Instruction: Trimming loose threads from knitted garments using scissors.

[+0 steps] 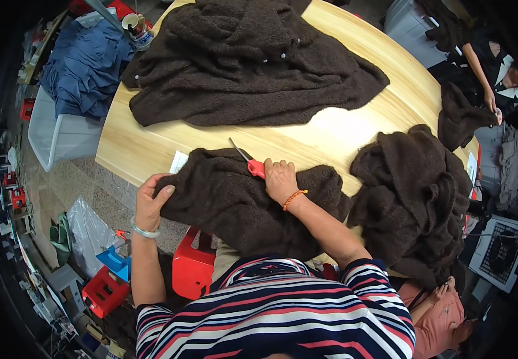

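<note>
A dark brown fuzzy knit garment [223,197] lies over the near edge of the table and down onto my lap. At its left end my left hand [150,203] is closed, pinching the fabric edge between thumb and fingers. My right hand [281,181] rests on the garment's upper middle, wrapped round the red handle of a pair of scissors [255,168]. Their thin metal blades point up and left, above the cloth's far edge. Part of the handle is hidden under my fingers.
More brown knitwear [253,72] spreads across the far side of the wooden table [324,134], and a heap [408,197] sits at the right. Left stands a white bin [70,140] of blue fabric. A red stool [193,266] is below. Two other people work at the right.
</note>
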A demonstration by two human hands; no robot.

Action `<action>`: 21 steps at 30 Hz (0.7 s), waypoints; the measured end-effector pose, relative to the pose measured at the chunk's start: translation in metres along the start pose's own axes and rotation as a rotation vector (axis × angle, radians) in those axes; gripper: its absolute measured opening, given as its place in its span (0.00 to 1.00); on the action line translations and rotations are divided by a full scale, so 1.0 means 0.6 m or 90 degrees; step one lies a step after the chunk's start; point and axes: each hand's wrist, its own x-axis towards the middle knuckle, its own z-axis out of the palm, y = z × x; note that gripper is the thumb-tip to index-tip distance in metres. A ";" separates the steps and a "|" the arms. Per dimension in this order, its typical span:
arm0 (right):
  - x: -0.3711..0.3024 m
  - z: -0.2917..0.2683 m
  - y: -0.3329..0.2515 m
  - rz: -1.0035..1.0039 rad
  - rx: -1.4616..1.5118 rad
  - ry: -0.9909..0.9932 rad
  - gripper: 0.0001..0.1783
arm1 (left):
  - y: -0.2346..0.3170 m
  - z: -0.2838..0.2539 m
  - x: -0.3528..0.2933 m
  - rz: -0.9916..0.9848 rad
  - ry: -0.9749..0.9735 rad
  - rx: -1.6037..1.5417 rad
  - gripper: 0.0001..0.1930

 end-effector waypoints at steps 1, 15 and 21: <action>-0.001 0.006 -0.005 -0.004 0.006 0.012 0.08 | 0.001 -0.006 0.006 0.015 0.006 0.014 0.16; -0.132 -0.342 0.188 0.194 -0.072 0.393 0.17 | -0.052 0.043 0.027 0.281 0.046 0.321 0.14; -0.302 -0.232 0.325 0.379 -0.131 0.114 0.14 | -0.160 0.188 0.023 0.435 -0.270 0.602 0.17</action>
